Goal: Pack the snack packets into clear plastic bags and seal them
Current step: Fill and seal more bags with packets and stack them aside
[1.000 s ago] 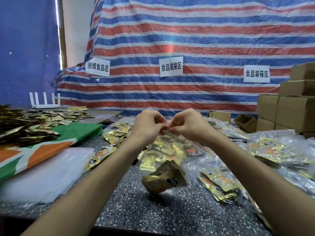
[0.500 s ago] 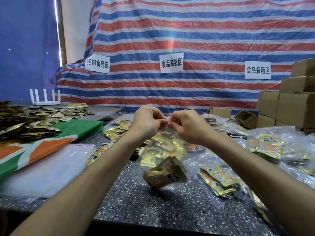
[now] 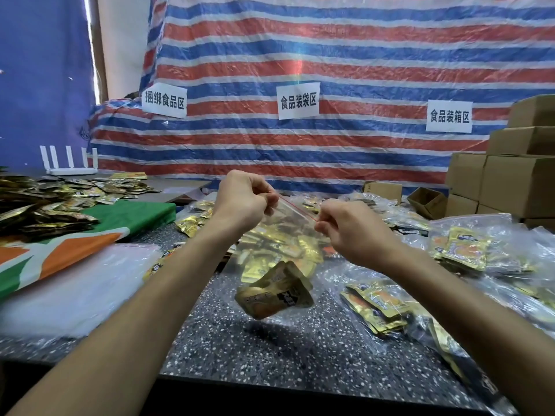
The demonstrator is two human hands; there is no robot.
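A clear plastic bag (image 3: 292, 219) with a red zip strip along its top hangs in the air above the speckled table (image 3: 258, 349). Gold snack packets (image 3: 274, 292) sit in its bottom. My left hand (image 3: 244, 201) pinches the left end of the strip. My right hand (image 3: 350, 228) pinches the strip further right and lower, so the strip slants down to the right. More gold packets (image 3: 276, 244) lie on the table behind the bag.
Filled clear bags (image 3: 462, 250) are heaped on the right, another (image 3: 375, 307) lies near my right arm. Loose gold packets (image 3: 42, 205) pile on the left by a green and orange sheet (image 3: 90, 232). Empty clear bags (image 3: 75, 289) lie front left. Cardboard boxes (image 3: 510, 181) stack at the right.
My hands, close together at the bag's top, have drawn apart. The right hand slid rightward and down along the red zip strip while the left kept hold of its end.
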